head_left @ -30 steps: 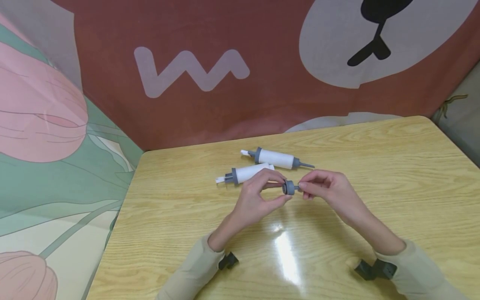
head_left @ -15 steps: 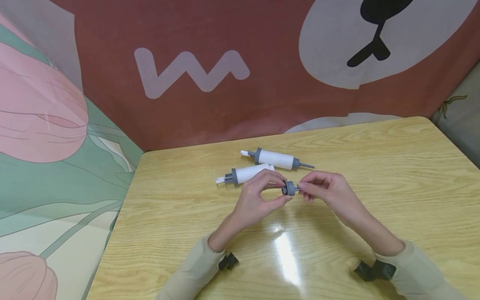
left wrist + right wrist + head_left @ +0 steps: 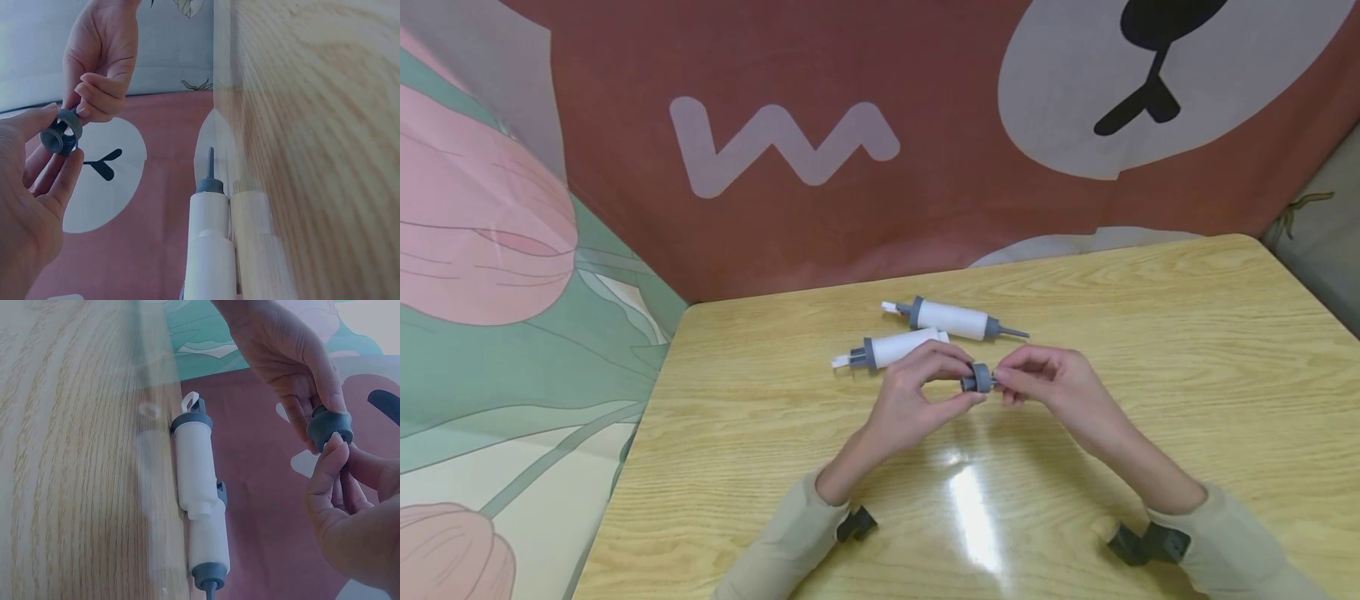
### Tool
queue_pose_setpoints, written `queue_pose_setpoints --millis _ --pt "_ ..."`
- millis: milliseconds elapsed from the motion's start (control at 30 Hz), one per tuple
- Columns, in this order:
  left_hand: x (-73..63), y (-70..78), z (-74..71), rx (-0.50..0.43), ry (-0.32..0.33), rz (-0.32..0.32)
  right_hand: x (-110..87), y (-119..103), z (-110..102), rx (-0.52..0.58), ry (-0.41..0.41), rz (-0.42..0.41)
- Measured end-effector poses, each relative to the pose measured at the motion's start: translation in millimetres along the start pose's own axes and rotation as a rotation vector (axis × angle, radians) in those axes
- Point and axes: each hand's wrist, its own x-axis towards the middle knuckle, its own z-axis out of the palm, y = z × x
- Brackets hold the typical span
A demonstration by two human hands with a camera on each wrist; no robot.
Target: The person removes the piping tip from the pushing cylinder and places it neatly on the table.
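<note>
A small grey nozzle cap (image 3: pixel 982 378) is held above the table between both hands. Its wide collar is pinched between the thumb and fingers of my left hand (image 3: pixel 916 402). My right hand (image 3: pixel 1067 390) pinches the thin end on the right, mostly hidden by the fingertips. In the left wrist view, a hollow cylinder protrudes from the open side of the nozzle cap (image 3: pixel 70 130). Just behind the hands lies a white syringe-like tube (image 3: pixel 898 347) with a grey flange and a bare white tip. Beyond it lies a similar tube (image 3: pixel 953 319) with a grey nozzle fitted.
The wooden table (image 3: pixel 737 467) reaches back to a wall cloth (image 3: pixel 775 225) printed with a large cartoon face. A flowered cloth (image 3: pixel 512 375) hangs along the left side. Black camera mounts (image 3: pixel 857 522) sit at both wrists.
My right hand has edged slightly left and down, towards the left hand. Less of the thin end shows, and a cylinder now protrudes further from the cap's left side. Both tubes lie unmoved.
</note>
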Motion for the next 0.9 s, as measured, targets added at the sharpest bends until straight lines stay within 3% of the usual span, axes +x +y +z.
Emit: queue_pose_setpoints --millis 367,633,900 --pt "0.3 0.6 -0.5 0.019 0.002 -0.006 -0.1 0.1 0.1 -0.012 -0.006 0.001" --pt "-1.3 1.0 -0.2 -0.021 -0.007 -0.069 0.4 1.9 0.0 -0.007 -0.028 0.005" --pt "-1.1 -0.6 -0.2 -0.064 0.013 -0.056 0.4 0.8 -0.7 -0.006 0.0 0.013"
